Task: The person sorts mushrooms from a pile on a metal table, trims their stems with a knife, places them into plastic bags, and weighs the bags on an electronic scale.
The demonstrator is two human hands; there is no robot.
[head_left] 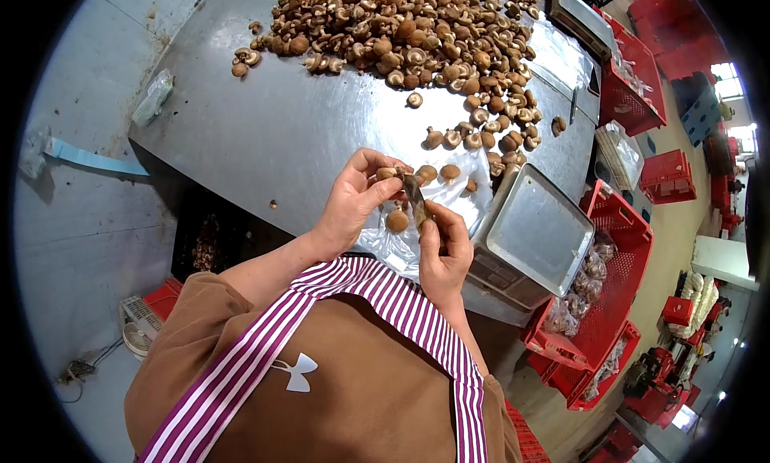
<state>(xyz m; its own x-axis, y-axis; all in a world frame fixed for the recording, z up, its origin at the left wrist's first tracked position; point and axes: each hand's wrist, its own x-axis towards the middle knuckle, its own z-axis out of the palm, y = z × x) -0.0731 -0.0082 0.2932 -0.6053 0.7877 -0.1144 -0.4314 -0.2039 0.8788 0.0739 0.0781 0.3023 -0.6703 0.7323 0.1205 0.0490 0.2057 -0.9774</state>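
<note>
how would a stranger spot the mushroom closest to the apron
On the metal table, find the thin plastic at the near edge. On it, between left hand and right hand, lies a round brown mushroom, cap up; no other lies nearer the striped apron.

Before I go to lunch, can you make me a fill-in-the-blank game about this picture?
1. The big heap of brown, round-capped mushrooms lies on the shiny grey ____ table.
2. The person's ____ hand grips the lower end of a dark, narrow object.
3. The apron has purple and ____ stripes.
4. Filled clear plastic bags sit in a ____ plastic crate.

Missing words: metal; right; white; red.
</note>
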